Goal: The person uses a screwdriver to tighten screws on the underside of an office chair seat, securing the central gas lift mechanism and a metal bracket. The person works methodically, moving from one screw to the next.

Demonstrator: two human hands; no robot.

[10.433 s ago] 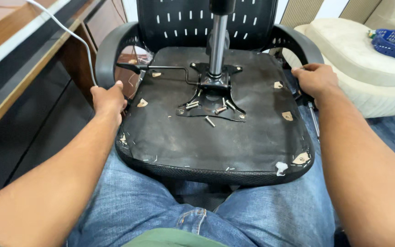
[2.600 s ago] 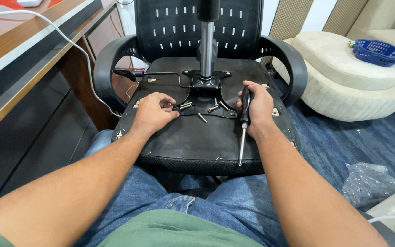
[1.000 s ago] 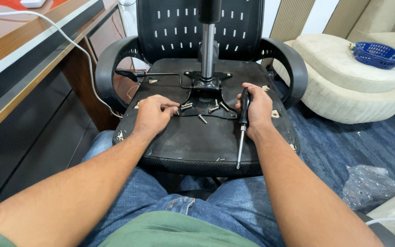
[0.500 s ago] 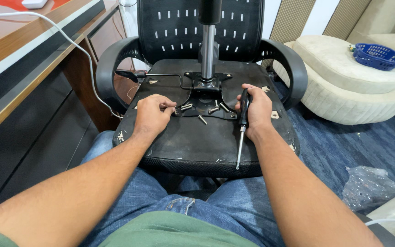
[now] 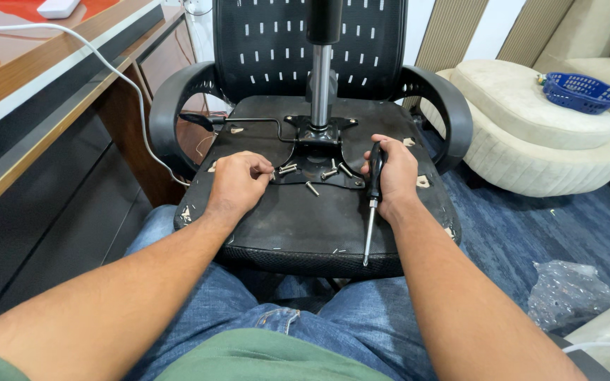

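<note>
An upturned black office chair rests on my lap, its seat underside [image 5: 298,222] facing up. A black metal mounting plate [image 5: 319,159] with a chrome gas cylinder [image 5: 320,77] stands at the seat's centre. Several loose silver bolts [image 5: 312,188] lie on and beside the plate. My left hand [image 5: 238,180] rests on the seat at the plate's left edge, fingers curled at a bolt there; what it pinches is hidden. My right hand [image 5: 390,173] is closed around the black handle of a screwdriver [image 5: 370,212], its shaft pointing toward me.
A wooden desk [image 5: 44,92] with a white cable [image 5: 118,85] runs along the left. A cream ottoman [image 5: 538,134] with a blue basket [image 5: 584,92] stands at the right on blue carpet. Crumpled clear plastic [image 5: 570,293] lies on the floor at lower right.
Ten seconds ago both hands gripped the seat's sides. Since then they moved to the plate and the right hand took up the screwdriver. Over the last second the hands barely shifted.
</note>
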